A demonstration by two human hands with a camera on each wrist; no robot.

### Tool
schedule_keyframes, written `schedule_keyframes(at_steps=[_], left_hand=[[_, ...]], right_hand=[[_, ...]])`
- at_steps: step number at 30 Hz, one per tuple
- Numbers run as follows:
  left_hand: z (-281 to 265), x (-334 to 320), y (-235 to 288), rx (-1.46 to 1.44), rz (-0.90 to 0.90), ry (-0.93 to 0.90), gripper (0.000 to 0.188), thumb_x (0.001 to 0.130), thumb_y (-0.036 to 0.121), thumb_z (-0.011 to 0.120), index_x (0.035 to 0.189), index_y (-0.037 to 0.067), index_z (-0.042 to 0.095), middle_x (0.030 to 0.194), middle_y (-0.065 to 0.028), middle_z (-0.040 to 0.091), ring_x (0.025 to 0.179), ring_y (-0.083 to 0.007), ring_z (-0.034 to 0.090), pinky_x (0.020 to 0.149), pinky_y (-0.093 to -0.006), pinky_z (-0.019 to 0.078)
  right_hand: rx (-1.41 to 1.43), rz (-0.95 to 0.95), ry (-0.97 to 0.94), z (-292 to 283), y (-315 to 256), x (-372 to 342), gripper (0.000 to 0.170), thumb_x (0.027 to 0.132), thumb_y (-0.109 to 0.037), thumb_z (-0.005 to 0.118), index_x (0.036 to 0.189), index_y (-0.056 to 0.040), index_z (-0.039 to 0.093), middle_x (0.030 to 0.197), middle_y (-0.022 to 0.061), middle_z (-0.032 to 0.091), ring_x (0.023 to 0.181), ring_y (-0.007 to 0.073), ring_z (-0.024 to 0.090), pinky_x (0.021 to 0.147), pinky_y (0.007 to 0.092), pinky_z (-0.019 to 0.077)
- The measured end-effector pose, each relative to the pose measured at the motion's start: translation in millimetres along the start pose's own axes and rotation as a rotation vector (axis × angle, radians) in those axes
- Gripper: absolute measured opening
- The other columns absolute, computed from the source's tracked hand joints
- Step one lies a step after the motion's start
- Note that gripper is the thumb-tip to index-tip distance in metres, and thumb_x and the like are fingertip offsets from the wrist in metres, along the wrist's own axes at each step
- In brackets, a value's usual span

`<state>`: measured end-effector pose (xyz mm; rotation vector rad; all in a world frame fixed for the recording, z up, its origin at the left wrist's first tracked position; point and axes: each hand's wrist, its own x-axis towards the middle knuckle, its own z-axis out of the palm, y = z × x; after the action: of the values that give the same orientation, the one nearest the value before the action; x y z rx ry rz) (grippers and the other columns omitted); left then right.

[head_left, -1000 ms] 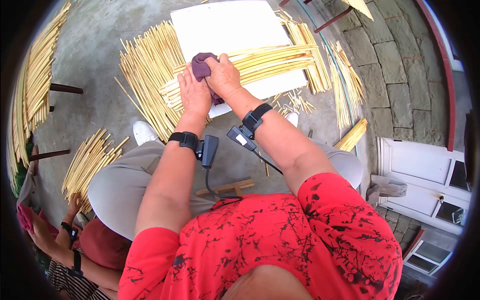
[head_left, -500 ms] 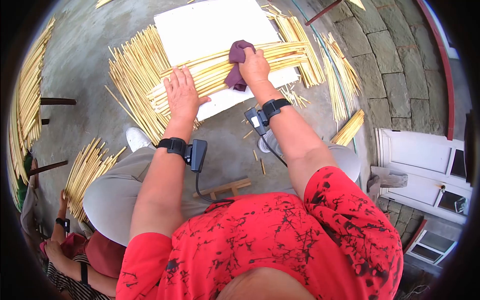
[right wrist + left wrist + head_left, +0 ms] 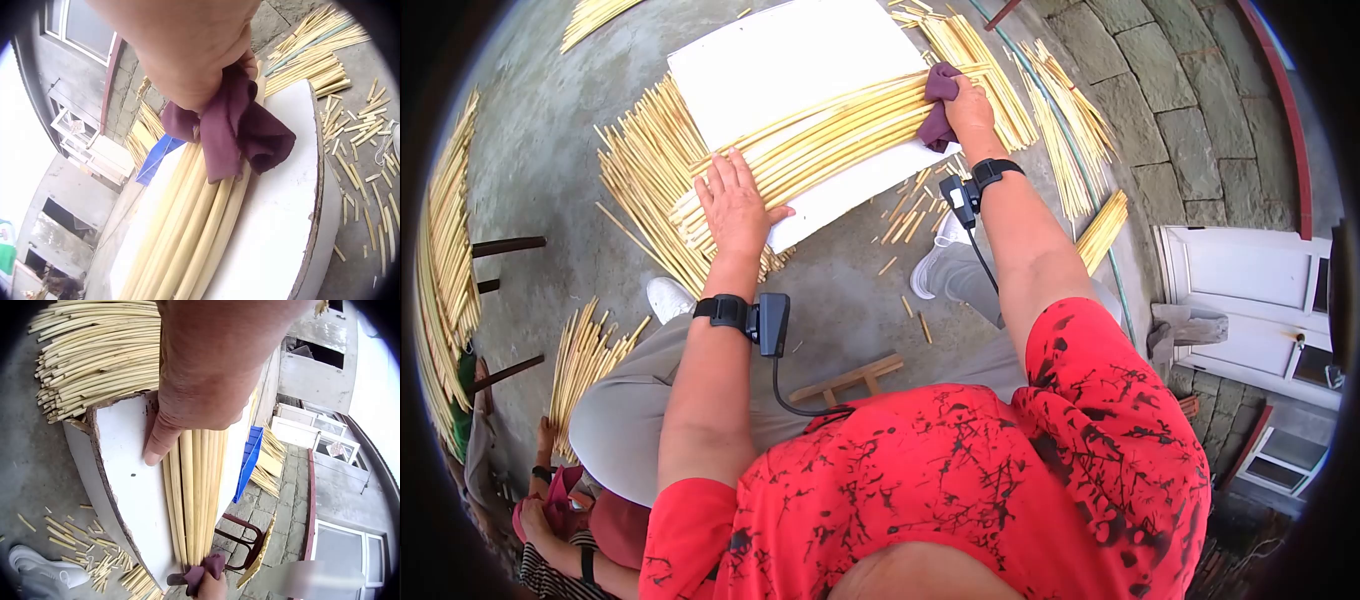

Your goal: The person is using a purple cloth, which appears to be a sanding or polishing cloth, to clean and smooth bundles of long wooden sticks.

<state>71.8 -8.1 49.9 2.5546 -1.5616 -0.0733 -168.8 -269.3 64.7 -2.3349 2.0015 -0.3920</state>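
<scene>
Pale yellow stalks (image 3: 830, 135) lie side by side across a white board (image 3: 750, 65) with a ragged edge. My left hand (image 3: 738, 215) rests flat on their left end, fingers spread straight and thumb out to the side; in the left wrist view the thumb reaches down over the white surface. Near the stalks' right end my right hand (image 3: 973, 108) grips a crumpled purple cloth (image 3: 941, 100). In the right wrist view the cloth (image 3: 228, 131) drapes over the stalks, with several of them coming out from under it. My right fingertips are partly hidden by the cloth.
A thick pile of stalks (image 3: 650, 150) lies left of the board, more bundles (image 3: 975, 75) to its right. Short cut pieces (image 3: 915, 210) litter the concrete. A small wooden stool (image 3: 850, 380) stands below me. Another person's arm (image 3: 560, 550) shows at lower left.
My right hand has slid the purple cloth rightward along the stalks, from beside my left hand to near their right end. My left hand stays on the left end. The head view has shifted.
</scene>
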Motion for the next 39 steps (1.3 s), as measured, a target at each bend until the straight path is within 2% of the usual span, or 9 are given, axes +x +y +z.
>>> schedule_keyframes(at_steps=[5,10,14,16,23,30,35,37,39], left_hand=[[-2,1,1,0.018,-0.001,-0.013,0.119,0.047,0.052,0.081,0.137,-0.003,0.026,0.137,-0.0203,0.035,0.128,-0.0302,0.032,0.108,-0.0452,0.0188],[0,3,0,0.024,0.011,-0.041,0.117,0.049,0.051,0.080,0.138,-0.001,0.025,0.137,-0.0218,0.034,0.129,-0.0307,0.031,0.109,-0.0456,0.0165],[38,9,-14,0.128,0.089,0.270,0.115,0.048,0.048,0.082,0.137,0.000,0.027,0.135,-0.0195,0.036,0.125,-0.0306,0.035,0.108,-0.0451,0.0184],[-3,1,0,0.026,0.030,-0.015,0.114,0.047,0.047,0.083,0.135,-0.001,0.029,0.134,-0.0189,0.037,0.125,-0.0305,0.035,0.108,-0.0450,0.0196],[3,3,-3,-0.001,0.052,0.042,0.114,0.043,0.045,0.084,0.133,-0.002,0.032,0.131,-0.0180,0.040,0.121,-0.0313,0.038,0.105,-0.0454,0.0242],[-1,5,0,0.003,0.020,-0.009,0.114,0.045,0.046,0.085,0.133,0.000,0.030,0.134,-0.0203,0.038,0.124,-0.0305,0.037,0.107,-0.0453,0.0223],[8,7,-2,0.025,0.021,0.035,0.112,0.045,0.040,0.085,0.133,-0.001,0.031,0.132,-0.0181,0.040,0.123,-0.0305,0.038,0.105,-0.0459,0.0241],[1,7,-1,0.039,-0.001,0.014,0.111,0.047,0.040,0.085,0.134,-0.001,0.030,0.132,-0.0181,0.040,0.124,-0.0306,0.037,0.105,-0.0467,0.0234],[-5,9,-4,0.002,0.033,-0.048,0.114,0.048,0.044,0.084,0.136,-0.001,0.027,0.134,-0.0182,0.038,0.126,-0.0305,0.035,0.106,-0.0478,0.0226]], right_hand=[[0.092,0.035,0.045,9,-34,-46,0.040,0.076,-0.024,0.065,0.112,-0.0143,0.049,0.103,0.0189,0.055,0.089,0.0356,0.060,0.076,0.0424,0.0496],[0.286,-0.399,-0.138,10,-137,-179,0.037,0.071,-0.018,0.067,0.103,-0.0149,0.050,0.091,0.0143,0.055,0.078,0.0345,0.060,0.067,0.0418,0.0508],[0.420,-0.508,-0.170,9,-144,-189,0.032,0.070,-0.011,0.062,0.099,-0.0146,0.049,0.089,0.0147,0.054,0.073,0.0343,0.061,0.063,0.0419,0.0511],[0.375,-0.428,-0.137,2,-122,-170,0.031,0.072,-0.013,0.062,0.100,-0.0167,0.049,0.090,0.0128,0.055,0.074,0.0338,0.061,0.064,0.0415,0.0510],[0.271,0.112,0.042,15,6,-45,0.035,0.076,-0.027,0.066,0.105,-0.0152,0.051,0.093,0.0177,0.064,0.087,0.0363,0.061,0.077,0.0413,0.0473],[0.272,-0.043,-0.001,16,-54,-83,0.038,0.072,-0.022,0.065,0.104,-0.0073,0.051,0.083,0.0223,0.064,0.081,0.0385,0.062,0.073,0.0444,0.0490],[0.625,-0.246,-0.164,30,-122,-162,0.029,0.074,-0.014,0.063,0.100,-0.0067,0.054,0.082,0.0209,0.063,0.080,0.0365,0.062,0.071,0.0424,0.0496],[1.397,0.157,-0.747,7,-129,-165,0.028,0.077,-0.009,0.062,0.104,-0.0038,0.056,0.089,0.0153,0.065,0.081,0.0276,0.064,0.071,0.0346,0.0508],[1.683,0.517,-0.952,-31,-121,-165,0.028,0.079,-0.005,0.061,0.106,-0.0022,0.056,0.093,0.0098,0.063,0.082,0.0211,0.063,0.065,0.0315,0.0517]])
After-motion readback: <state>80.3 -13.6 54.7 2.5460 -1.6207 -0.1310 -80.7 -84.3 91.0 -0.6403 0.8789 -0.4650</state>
